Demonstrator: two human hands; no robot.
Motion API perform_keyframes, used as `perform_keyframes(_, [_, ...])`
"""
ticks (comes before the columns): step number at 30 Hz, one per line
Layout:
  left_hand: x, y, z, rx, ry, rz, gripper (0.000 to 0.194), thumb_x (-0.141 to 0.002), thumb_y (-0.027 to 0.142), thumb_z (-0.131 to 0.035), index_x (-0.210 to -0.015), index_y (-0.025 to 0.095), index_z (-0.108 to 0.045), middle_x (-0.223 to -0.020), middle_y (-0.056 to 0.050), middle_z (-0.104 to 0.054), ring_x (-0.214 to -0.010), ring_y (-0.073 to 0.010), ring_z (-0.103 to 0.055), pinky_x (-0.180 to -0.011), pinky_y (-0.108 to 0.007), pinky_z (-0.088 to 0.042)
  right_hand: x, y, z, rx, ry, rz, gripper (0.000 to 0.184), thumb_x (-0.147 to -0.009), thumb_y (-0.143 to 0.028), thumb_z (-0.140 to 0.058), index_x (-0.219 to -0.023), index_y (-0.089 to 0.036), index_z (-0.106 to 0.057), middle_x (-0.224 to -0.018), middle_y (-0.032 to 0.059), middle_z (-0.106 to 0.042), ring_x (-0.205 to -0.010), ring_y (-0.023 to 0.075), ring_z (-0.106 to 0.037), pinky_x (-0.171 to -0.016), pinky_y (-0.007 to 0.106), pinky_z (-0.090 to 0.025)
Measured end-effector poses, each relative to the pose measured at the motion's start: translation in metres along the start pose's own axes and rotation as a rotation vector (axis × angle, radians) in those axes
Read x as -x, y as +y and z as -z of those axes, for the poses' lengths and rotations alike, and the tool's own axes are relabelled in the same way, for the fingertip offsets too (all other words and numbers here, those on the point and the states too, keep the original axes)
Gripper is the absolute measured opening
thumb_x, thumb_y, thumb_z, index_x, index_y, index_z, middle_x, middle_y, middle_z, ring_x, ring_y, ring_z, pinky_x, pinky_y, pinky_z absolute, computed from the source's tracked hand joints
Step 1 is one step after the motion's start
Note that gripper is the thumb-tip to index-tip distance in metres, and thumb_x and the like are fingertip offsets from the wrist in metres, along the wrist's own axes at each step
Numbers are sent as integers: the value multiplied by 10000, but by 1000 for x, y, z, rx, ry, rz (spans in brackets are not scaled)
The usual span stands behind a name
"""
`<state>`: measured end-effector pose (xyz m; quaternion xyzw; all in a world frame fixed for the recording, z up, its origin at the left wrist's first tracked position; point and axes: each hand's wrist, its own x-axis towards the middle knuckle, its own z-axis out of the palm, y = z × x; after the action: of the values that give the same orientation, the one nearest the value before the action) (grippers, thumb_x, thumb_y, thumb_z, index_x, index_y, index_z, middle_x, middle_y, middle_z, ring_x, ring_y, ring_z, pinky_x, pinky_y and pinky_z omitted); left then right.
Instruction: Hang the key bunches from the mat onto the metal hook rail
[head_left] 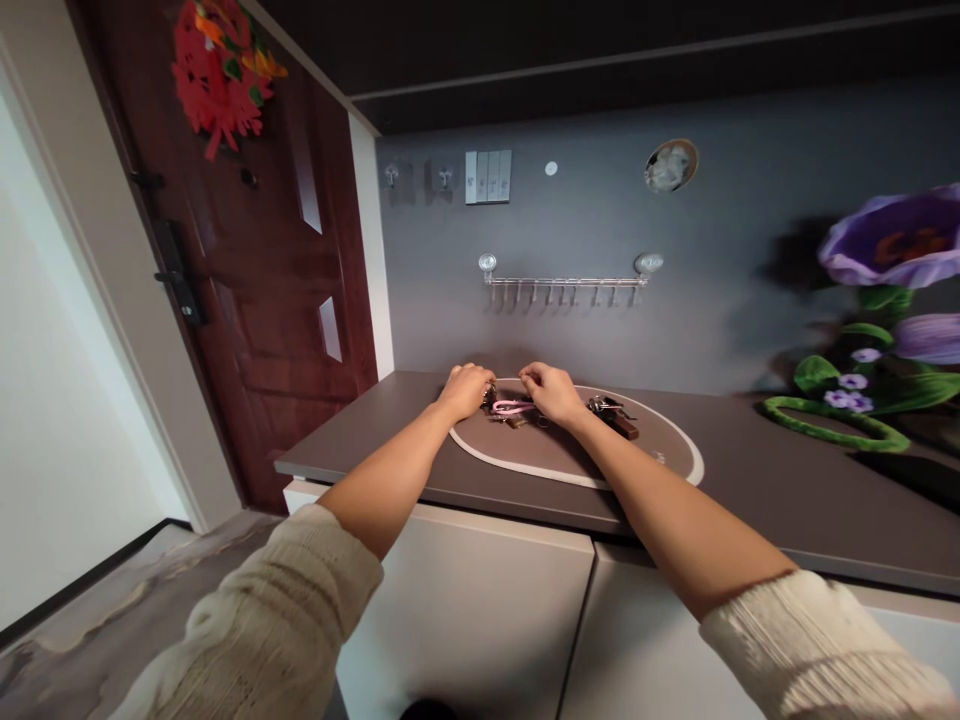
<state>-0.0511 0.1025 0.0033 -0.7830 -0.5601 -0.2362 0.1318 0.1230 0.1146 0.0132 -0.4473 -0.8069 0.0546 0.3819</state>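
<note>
My left hand (465, 391) is at the left part of an oval brown mat (487, 452) with a pale rim, its fingers curled down over a bunch of keys (490, 400). A pink strap loop (511, 407) lies between my two hands, beside small metal pieces. Over the mat's middle, my right hand (553, 392) is closed, thumb and fingertips together; what they hold, if anything, is too small to make out. Just right of that wrist lie more keys (598, 404) and a dark brown key holder (624, 427).
A clear rail with hooks (566, 282) is fixed to the grey wall behind the mat. Light switches (488, 177) sit above it. Purple artificial flowers (892, 240) stand on the right of the dark counter (750, 470). A red-brown door (262, 300) is at left.
</note>
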Motion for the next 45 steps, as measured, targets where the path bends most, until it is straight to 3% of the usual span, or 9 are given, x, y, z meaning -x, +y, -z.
perform_keyframes(7, [-3, -3, 0, 97, 62, 57, 266, -818, 182, -401, -936, 200, -638, -974, -71, -638, -952, -202, -511, -861, -329, -360, 0, 0, 0, -20, -14, 5, 178, -768, -197, -469, -860, -179, -621, -686, 36, -621, -669, 138, -535, -686, 241, -377])
perform_keyframes(19, [-8, -2, 2, 346, 213, 118, 270, -787, 137, -419, -921, 180, -650, -992, -55, -646, -960, -171, -539, -890, -296, -389, 1, -1, 2, -8, -4, 19, 192, -767, -173, -456, -866, -171, -620, -809, 60, -651, -714, 143, -558, -704, 243, -390])
perform_keyframes(29, [-9, 5, 12, 687, 290, 180, 214, -768, 149, -464, -891, 138, -639, -925, -69, -657, -826, -145, -581, -810, -272, -431, 1, -5, 4, -17, 35, 32, 228, -781, -192, -443, -950, -176, -594, -826, 59, -646, -752, 148, -569, -737, 258, -397])
perform_keyframes(36, [-10, 10, 17, 886, 335, 193, 196, -756, 170, -496, -882, 129, -641, -903, -72, -663, -804, -136, -588, -807, -278, -437, 1, -8, 1, -62, 118, 135, 249, -794, -238, -430, -992, -179, -570, -878, 57, -619, -773, 143, -543, -759, 272, -393])
perform_keyframes(45, [-11, 13, 18, 1075, 361, 209, 193, -723, 204, -552, -876, 128, -642, -907, -72, -667, -815, -141, -595, -813, -286, -442, 3, -17, -6, -87, 170, 224, 188, -780, -306, -481, -881, -177, -573, -857, 44, -552, -700, 124, -503, -693, 256, -398])
